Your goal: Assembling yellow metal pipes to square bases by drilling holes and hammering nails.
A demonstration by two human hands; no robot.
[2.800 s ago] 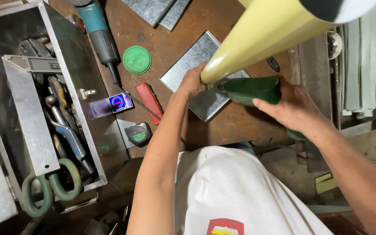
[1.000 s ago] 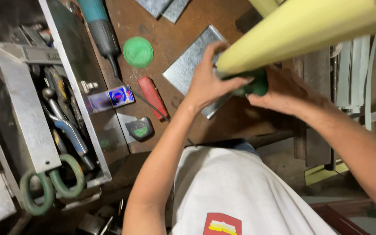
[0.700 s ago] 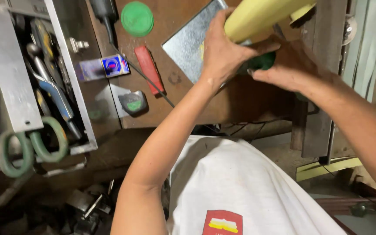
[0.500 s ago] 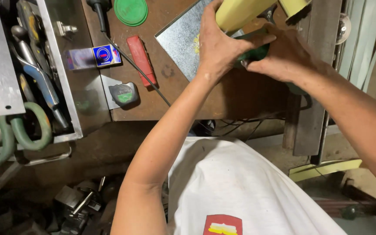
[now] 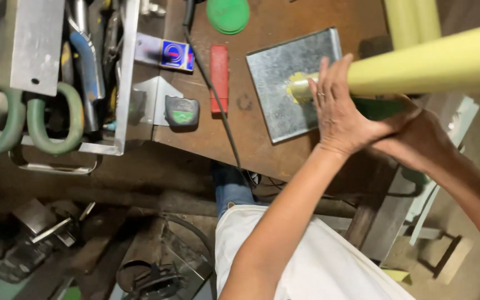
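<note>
A: What is seen first, going by size?

B: A brown, rust-stained worktop (image 5: 262,144) fills the upper middle of the view. Across it, from about three o'clock toward the centre, a long pale-yellow tube (image 5: 434,64) is laid, its end resting on a square sheet of grey galvanised metal (image 5: 284,105).

A: How is the tube held?

B: The left hand (image 5: 343,114) is wrapped over the tube near its end, fingers spread across the top, so the tube is grasped there. The right hand (image 5: 418,136), at roughly four o'clock from the left, is closed around a dark green object (image 5: 381,106) under the tube; only a strip of that object is shown, so its kind cannot be told.

A: And at the left side?

B: At nine to eleven o'clock an open grey metal toolbox (image 5: 123,83) is seen, filled with hand tools. The two green loop handles of large shears (image 5: 26,119) are seen at its lower left corner, and a flat grey metal plate (image 5: 37,44) is laid across the top.

A: What smaller items are found between the box and the sheet?

B: A red oblong block (image 5: 219,78) is placed at about nine o'clock from the sheet, with a thin black cable (image 5: 212,94) running past it. A dark tape measure with a green face (image 5: 181,111) is just beside that, a small blue-and-white packet (image 5: 174,54) lies at eleven o'clock, and a round green lid (image 5: 228,14) is cut by the top edge at twelve o'clock.
</note>
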